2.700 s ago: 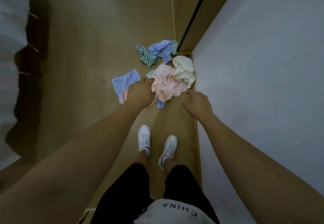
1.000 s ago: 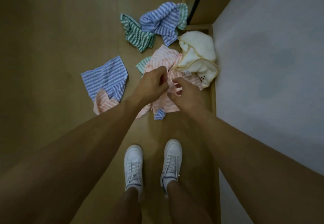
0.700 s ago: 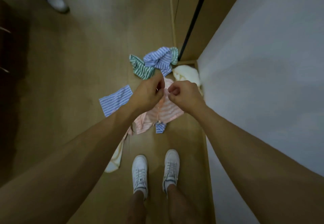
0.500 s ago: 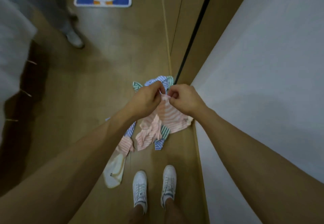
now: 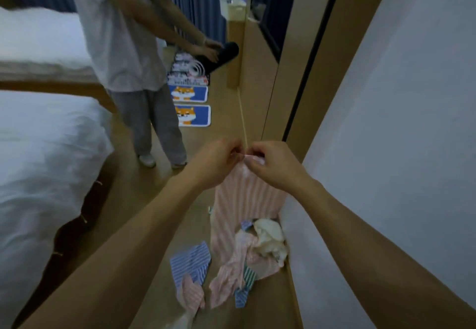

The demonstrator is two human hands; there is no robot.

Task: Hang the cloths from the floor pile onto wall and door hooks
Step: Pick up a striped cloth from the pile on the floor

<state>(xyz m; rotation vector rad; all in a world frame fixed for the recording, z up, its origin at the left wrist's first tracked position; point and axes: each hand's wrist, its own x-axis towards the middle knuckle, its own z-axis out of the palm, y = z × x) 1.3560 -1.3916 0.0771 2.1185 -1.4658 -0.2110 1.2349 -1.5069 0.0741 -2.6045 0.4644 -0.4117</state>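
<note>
Head view: our left hand (image 5: 219,162) and right hand (image 5: 273,165) pinch pink striped cloth (image 5: 244,200) above floor pile (image 5: 247,259); no legible writing.

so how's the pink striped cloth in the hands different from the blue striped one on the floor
The pink striped cloth hangs lifted, pinched at its top edge by the left hand and right hand; the blue striped cloth lies on the floor, untouched. The pink one hangs long; the blue one lies rumpled. Both are striped.
</note>
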